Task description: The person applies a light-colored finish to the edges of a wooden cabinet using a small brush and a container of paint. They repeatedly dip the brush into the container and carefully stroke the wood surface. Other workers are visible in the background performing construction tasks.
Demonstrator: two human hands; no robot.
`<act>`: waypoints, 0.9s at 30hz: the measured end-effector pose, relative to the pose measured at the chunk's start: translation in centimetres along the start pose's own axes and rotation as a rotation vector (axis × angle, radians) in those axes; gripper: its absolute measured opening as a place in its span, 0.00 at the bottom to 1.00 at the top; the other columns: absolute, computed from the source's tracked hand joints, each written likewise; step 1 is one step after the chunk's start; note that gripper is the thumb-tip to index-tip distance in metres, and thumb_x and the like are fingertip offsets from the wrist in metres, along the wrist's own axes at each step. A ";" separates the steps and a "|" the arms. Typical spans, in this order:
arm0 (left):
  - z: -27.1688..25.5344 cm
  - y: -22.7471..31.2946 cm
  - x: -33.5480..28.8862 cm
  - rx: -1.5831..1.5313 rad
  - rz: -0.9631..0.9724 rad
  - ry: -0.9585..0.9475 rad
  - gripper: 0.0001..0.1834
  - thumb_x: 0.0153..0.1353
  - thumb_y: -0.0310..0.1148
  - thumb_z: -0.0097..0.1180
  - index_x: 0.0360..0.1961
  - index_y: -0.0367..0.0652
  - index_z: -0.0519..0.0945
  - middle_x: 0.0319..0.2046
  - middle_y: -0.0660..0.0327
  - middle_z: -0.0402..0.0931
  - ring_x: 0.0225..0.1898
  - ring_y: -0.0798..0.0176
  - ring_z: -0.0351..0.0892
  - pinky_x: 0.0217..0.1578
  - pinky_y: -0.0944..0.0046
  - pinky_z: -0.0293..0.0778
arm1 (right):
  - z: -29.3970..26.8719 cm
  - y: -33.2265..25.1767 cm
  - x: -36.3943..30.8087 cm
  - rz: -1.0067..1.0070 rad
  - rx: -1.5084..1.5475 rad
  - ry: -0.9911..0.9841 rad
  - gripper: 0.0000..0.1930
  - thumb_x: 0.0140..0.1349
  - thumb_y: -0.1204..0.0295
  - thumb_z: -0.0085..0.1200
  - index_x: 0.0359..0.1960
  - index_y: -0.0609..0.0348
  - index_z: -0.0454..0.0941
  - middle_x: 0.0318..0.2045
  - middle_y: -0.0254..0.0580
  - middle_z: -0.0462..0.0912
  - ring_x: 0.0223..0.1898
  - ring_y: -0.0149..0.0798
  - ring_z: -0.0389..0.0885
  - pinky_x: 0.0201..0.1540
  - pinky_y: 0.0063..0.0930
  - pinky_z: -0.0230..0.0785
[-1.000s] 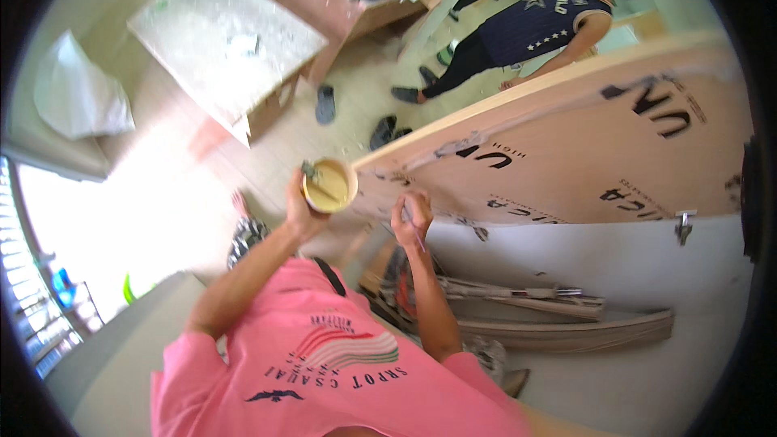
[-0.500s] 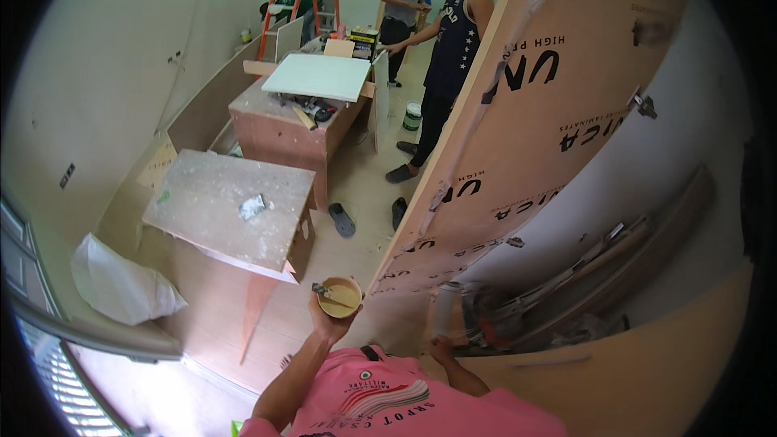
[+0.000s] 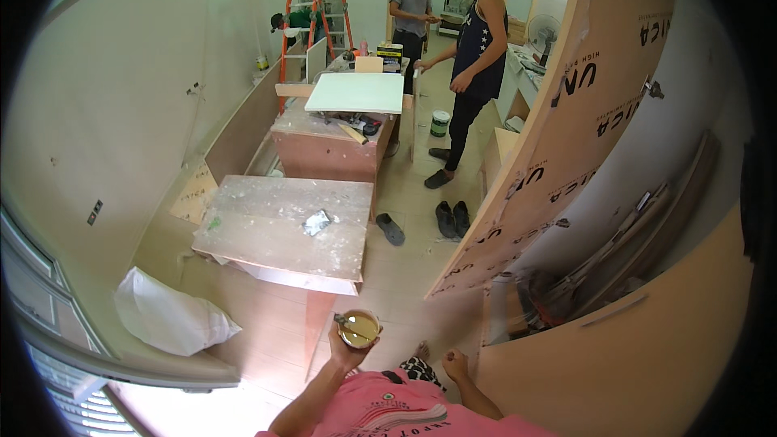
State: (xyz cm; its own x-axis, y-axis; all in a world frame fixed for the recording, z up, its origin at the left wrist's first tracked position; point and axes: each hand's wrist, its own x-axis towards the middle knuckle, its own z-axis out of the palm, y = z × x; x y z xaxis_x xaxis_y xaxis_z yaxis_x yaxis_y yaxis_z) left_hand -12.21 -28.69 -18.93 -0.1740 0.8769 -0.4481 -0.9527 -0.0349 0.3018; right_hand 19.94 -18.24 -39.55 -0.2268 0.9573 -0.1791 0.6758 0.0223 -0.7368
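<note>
My left hand (image 3: 346,356) is wrapped round a small round tub (image 3: 377,325) of yellowish, glue-like liquid. A grey-ended tool (image 3: 341,320) rests across the tub's mouth with a thin dark part over the liquid; its kind is too small to tell. My right hand (image 3: 456,364) hangs low at my right side with its fingers curled in. Whether anything is inside them cannot be made out. Ahead of the tub stands a low, paint-spotted wooden box (image 3: 267,218) with a crumpled silvery packet (image 3: 316,222) on top.
A large printed wood door panel (image 3: 526,202) leans at right. A white sack (image 3: 174,316) lies at left. Beyond are a wooden cabinet (image 3: 324,150) with a white board (image 3: 356,92), loose shoes (image 3: 390,229), an orange ladder (image 3: 290,32) and several people, one in a dark vest (image 3: 479,48).
My view has swung left and tilted up, so the room sits further right and lower. A fan now shows beyond the panel. The tub stays in my left hand.
</note>
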 end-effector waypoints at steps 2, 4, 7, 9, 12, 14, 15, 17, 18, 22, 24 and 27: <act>-1.5 1.4 -1.5 0.015 0.007 0.016 0.38 0.63 0.68 0.41 0.56 0.45 0.75 0.50 0.53 0.77 0.50 0.45 0.76 0.43 0.52 0.75 | 0.7 -0.7 -1.9 0.056 0.012 -0.031 0.11 0.51 0.68 0.60 0.28 0.65 0.78 0.26 0.52 0.83 0.31 0.50 0.84 0.38 0.40 0.75; -1.4 2.3 -2.2 -0.015 0.005 0.027 0.38 0.64 0.68 0.41 0.56 0.44 0.75 0.50 0.52 0.77 0.51 0.45 0.76 0.43 0.52 0.75 | 1.0 1.1 -3.0 0.093 -0.018 -0.036 0.12 0.50 0.67 0.60 0.27 0.65 0.77 0.26 0.52 0.83 0.31 0.50 0.83 0.38 0.40 0.75; -2.4 3.0 -2.6 -0.057 0.041 0.017 0.39 0.64 0.68 0.40 0.58 0.44 0.74 0.53 0.51 0.76 0.52 0.44 0.76 0.45 0.52 0.75 | 0.8 4.8 -3.9 0.145 -0.133 -0.090 0.12 0.48 0.67 0.61 0.27 0.64 0.77 0.26 0.53 0.83 0.30 0.51 0.83 0.38 0.40 0.75; -2.8 3.5 -2.7 -0.066 0.055 -0.030 0.39 0.64 0.68 0.39 0.59 0.44 0.74 0.54 0.51 0.76 0.52 0.44 0.75 0.46 0.52 0.75 | 1.0 5.5 -3.6 0.159 -0.187 -0.111 0.12 0.47 0.67 0.61 0.27 0.64 0.77 0.25 0.53 0.82 0.30 0.51 0.83 0.37 0.41 0.75; -2.7 4.8 -4.0 -0.080 0.082 -0.010 0.39 0.65 0.67 0.39 0.60 0.44 0.73 0.55 0.51 0.75 0.53 0.44 0.75 0.46 0.52 0.75 | 1.5 4.5 -3.1 0.125 -0.197 -0.110 0.11 0.47 0.68 0.60 0.26 0.64 0.77 0.25 0.54 0.82 0.30 0.53 0.82 0.37 0.43 0.74; -3.0 5.5 -4.6 -0.084 0.099 0.000 0.39 0.65 0.67 0.38 0.60 0.44 0.73 0.55 0.51 0.75 0.53 0.44 0.75 0.46 0.53 0.75 | 2.2 2.6 -1.1 0.088 -0.169 -0.119 0.10 0.47 0.69 0.60 0.26 0.64 0.77 0.25 0.55 0.82 0.30 0.53 0.82 0.38 0.43 0.74; -3.2 5.8 -5.0 -0.077 0.104 0.009 0.39 0.65 0.67 0.38 0.60 0.44 0.73 0.55 0.51 0.75 0.53 0.44 0.75 0.46 0.53 0.75 | 2.8 1.0 -0.4 -0.002 -0.202 -0.089 0.10 0.48 0.69 0.60 0.26 0.64 0.78 0.26 0.55 0.83 0.31 0.53 0.83 0.38 0.43 0.74; -3.2 6.4 -4.9 -0.061 0.095 -0.014 0.39 0.66 0.66 0.38 0.60 0.43 0.73 0.55 0.51 0.75 0.53 0.45 0.75 0.46 0.53 0.75 | 3.6 -1.1 1.1 -0.096 -0.189 -0.042 0.09 0.49 0.71 0.59 0.27 0.65 0.78 0.27 0.55 0.83 0.32 0.53 0.83 0.39 0.42 0.74; -3.4 6.7 -4.8 -0.056 0.094 -0.035 0.39 0.66 0.66 0.38 0.60 0.42 0.73 0.55 0.51 0.75 0.53 0.45 0.75 0.46 0.53 0.75 | 4.1 -2.2 1.9 -0.110 -0.143 -0.041 0.08 0.50 0.71 0.58 0.28 0.65 0.78 0.28 0.54 0.83 0.33 0.52 0.83 0.39 0.41 0.74; -2.8 7.4 -4.1 -0.047 0.040 -0.049 0.39 0.67 0.65 0.37 0.61 0.41 0.72 0.56 0.51 0.74 0.54 0.46 0.74 0.47 0.53 0.75 | 4.9 -6.4 2.3 -0.093 0.041 -0.015 0.09 0.51 0.72 0.58 0.31 0.64 0.78 0.28 0.54 0.82 0.35 0.53 0.83 0.40 0.42 0.74; -1.8 7.5 -3.4 -0.015 0.004 -0.062 0.39 0.67 0.65 0.36 0.61 0.41 0.71 0.58 0.51 0.73 0.56 0.46 0.73 0.48 0.52 0.75 | 4.7 -6.3 2.3 -0.088 0.051 0.011 0.09 0.51 0.71 0.59 0.32 0.64 0.78 0.28 0.54 0.82 0.35 0.53 0.83 0.40 0.41 0.74; -1.9 7.3 -2.4 -0.002 -0.050 -0.080 0.40 0.67 0.65 0.36 0.62 0.40 0.70 0.60 0.50 0.71 0.58 0.45 0.72 0.50 0.51 0.74 | 3.7 -5.0 0.5 -0.024 -0.045 0.023 0.09 0.51 0.71 0.59 0.32 0.63 0.78 0.29 0.54 0.83 0.34 0.53 0.83 0.40 0.42 0.74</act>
State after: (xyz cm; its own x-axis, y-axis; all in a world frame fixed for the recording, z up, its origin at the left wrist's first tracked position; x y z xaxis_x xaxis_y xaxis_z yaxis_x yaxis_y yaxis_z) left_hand -19.25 -31.96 -17.24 -0.1058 0.9129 -0.3943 -0.9603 0.0092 0.2790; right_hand 13.86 -18.96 -38.36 -0.2274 0.9628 -0.1458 0.7013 0.0580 -0.7106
